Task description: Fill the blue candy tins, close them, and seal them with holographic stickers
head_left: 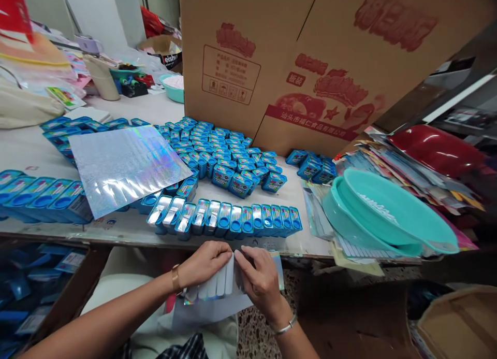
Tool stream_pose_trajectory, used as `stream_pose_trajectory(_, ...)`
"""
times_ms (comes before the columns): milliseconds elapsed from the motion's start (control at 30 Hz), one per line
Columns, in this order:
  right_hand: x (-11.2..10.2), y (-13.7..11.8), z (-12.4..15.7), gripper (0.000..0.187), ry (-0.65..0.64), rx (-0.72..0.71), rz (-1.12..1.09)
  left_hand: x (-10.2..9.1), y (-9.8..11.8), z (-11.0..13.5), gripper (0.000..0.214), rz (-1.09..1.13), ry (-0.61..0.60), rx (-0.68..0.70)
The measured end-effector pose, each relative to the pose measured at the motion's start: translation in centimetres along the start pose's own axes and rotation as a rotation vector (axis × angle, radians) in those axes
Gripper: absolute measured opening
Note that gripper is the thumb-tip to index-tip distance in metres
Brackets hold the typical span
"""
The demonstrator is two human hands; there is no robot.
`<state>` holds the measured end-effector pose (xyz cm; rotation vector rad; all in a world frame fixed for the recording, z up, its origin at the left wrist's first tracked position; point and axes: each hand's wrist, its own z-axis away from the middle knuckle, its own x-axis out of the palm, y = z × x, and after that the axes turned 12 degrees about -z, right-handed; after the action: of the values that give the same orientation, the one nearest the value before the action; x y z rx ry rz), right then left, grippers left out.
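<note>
A sheet of pale, strip-shaped stickers [220, 285] is held bent above my lap, just below the table's front edge. My left hand [205, 264] is closed on the sheet's upper left part, thumb and fingertips pinching near its top. My right hand [261, 277] pinches the same sheet from the right, its fingertips close to the left ones. Just beyond my hands stands a row of small blue plastic boxes [224, 217]; several at its left end carry shiny silver strips on top. A large silver holographic sheet [130, 164] lies over other blue boxes at left.
A big cardboard box [272, 17] stands behind a dense cluster of blue boxes [213, 144]. Turquoise basins [411, 221] holding small white pieces sit on the right, beside stacked papers [419, 172]. At lower left, a dark-walled carton [58, 307] contains more blue pieces.
</note>
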<state>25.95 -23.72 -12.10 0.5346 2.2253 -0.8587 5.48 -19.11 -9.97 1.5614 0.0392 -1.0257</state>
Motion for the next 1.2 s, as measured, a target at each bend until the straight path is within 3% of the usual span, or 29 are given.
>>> stream_pose_trajectory(100, 0.3, -0.1, -0.4, 0.045, 0.014, 0.027, -0.061, -0.2, 0.0, -0.3, 0.031, 0.057, -0.012, -0.013)
stream_pose_trajectory(300, 0.3, -1.3, -2.1, 0.015, 0.051, 0.231, -0.274, 0.2, -1.6, -0.5, 0.024, 0.022, 0.014, -0.012)
stream_pose_trajectory(433, -1.9, -1.6, -5.4, 0.014, -0.007, 0.466, -0.447, 1.0, -3.0, 0.0, 0.05, 0.073, 0.046, -0.002)
stream_pose_trajectory(600, -3.1, -0.7, -9.9, 0.014, -0.105, 0.634, -0.699, 1.6, -2.6, 0.4, 0.079, 0.437, -0.029, 0.009)
stream_pose_trajectory(767, -1.3, 0.5, -12.2, 0.011, -0.152, 0.643, -0.721, 1.9, -1.8, -0.4, 0.049, 0.692, 0.089, -0.129)
stream_pose_trajectory(900, 0.2, 1.3, -13.1, 0.008, -0.147, 0.536, -0.544, 2.4, -2.0, -1.2, 0.055, 0.787, 0.174, -0.268)
stream_pose_trajectory(1033, 1.2, 2.1, -13.6, 0.009, -0.097, 0.375, -0.319, 2.9, -2.3, -1.7, 0.052, 0.806, 0.226, -0.241)
stream_pose_trajectory(1200, 2.2, 3.1, -14.1, 0.008, -0.149, 0.391, -0.283, 3.4, -2.9, -2.3, 0.053, 0.762, 0.286, -0.25)
